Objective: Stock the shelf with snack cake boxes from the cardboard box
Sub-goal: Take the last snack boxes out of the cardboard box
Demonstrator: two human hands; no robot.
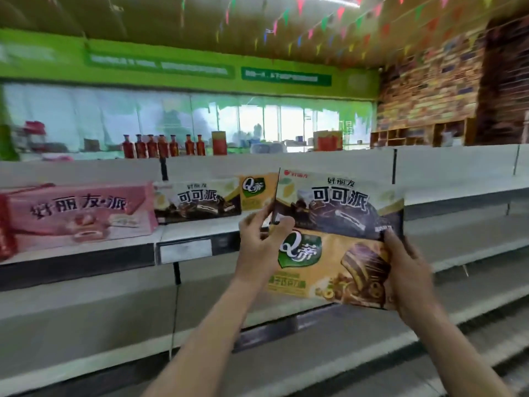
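Note:
I hold two snack cake boxes in front of the shelf: a dark cocoa pie box (340, 204) above and a yellow Q box (329, 267) below. My left hand (262, 239) grips their left edge, thumb and fingers curled round it. My right hand (406, 265) grips the right side. On the white shelf (200, 233) stand a pink pie box (80, 213), a second cocoa pie box (197, 203) and a yellow Q box (256, 196). The cardboard box is out of view.
A red box edge (5, 227) shows at the far left of the shelf. Red bottles (163, 146) stand on the shelf top behind. Bare white shelf levels run below and to the right (458, 193). A blank price tag holder (186, 250) sits on the shelf edge.

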